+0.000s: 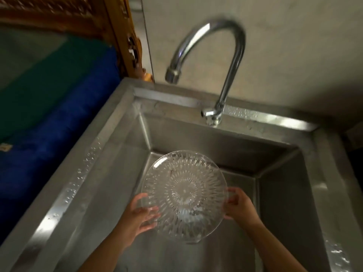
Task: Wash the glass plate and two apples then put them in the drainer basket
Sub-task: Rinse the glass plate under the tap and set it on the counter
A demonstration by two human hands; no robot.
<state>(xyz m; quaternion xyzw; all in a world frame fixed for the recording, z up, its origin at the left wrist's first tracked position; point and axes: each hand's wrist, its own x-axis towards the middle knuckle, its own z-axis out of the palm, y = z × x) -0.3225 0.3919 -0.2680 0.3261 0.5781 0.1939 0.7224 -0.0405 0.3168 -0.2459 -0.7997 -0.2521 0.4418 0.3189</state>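
Both forearms are coming up from the bottom edge of the frame, so starting there and working across. Over on the far left, blue and green fabric (49, 107) is filling the upper left, with a carved wooden frame (110, 22) running along the top behind it. Next to that, the steel sink (110, 138) is taking up most of the shot, and water droplets are sitting along its left rim.

Lower middle, the left hand (140, 214) is gripping the left edge of the glass plate (184, 195), thumb on top and fingers (151, 226) curled underneath, showing through the glass. That plate is hanging over the sink basin, lower centre of the frame, tilted a bit and not touching the bottom as far as I can tell. It's clear with a ribbed sunburst pattern, and looking wet.

Just right of it, the right hand (242, 208) is pinching the plate's right edge, fingers closed on the rim.

Above all that, upper centre, the chrome gooseneck faucet (222, 55) is arching over the basin, spout pointing down to the left. Can't see any stream coming out of it.
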